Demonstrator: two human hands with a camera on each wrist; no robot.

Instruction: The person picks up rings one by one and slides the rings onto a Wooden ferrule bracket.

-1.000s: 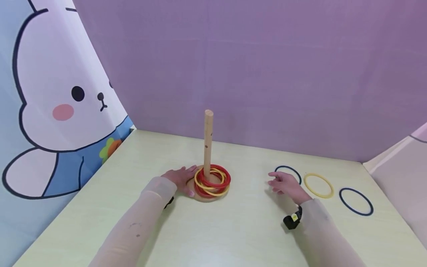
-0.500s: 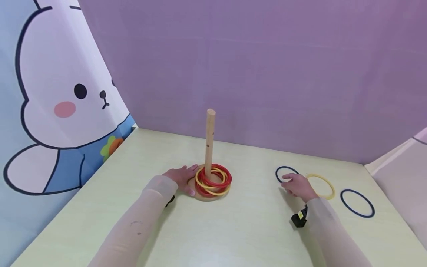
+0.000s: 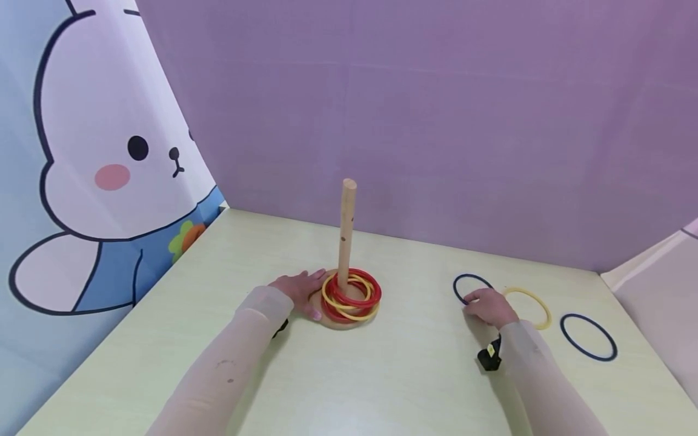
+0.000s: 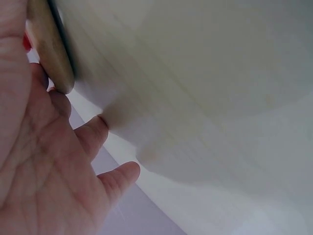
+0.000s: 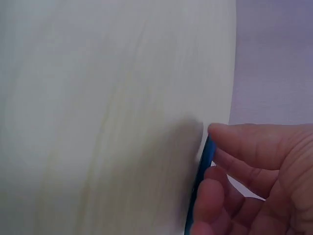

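Observation:
A wooden peg [image 3: 347, 233] stands upright on a round wooden base [image 3: 340, 325]. Several red rings [image 3: 376, 290] and yellow rings [image 3: 327, 297] lie loosely stacked around its foot. My left hand [image 3: 300, 293] rests at the base's left side with fingers spread; in the left wrist view, the base's edge [image 4: 54, 54] shows beside the palm. Over on the right, my right hand [image 3: 491, 307] is at the near edge of a dark blue ring [image 3: 457, 284]. The right wrist view shows thumb and curled fingers pinching this blue ring [image 5: 199, 171], which lies flat on the table.
A yellow ring [image 3: 537, 298] lies just right of my right hand, partly covered by it. Farther right is another dark blue ring [image 3: 589, 318]. Behind the pale table [image 3: 392, 369] hangs a purple cloth [image 3: 436, 133], with a cartoon-printed cloth [image 3: 109, 242] on the left.
My right hand has moved right and down onto the near edge of the left blue ring, its fingers closing there. My left hand stays at the base. The whole view has shifted slightly.

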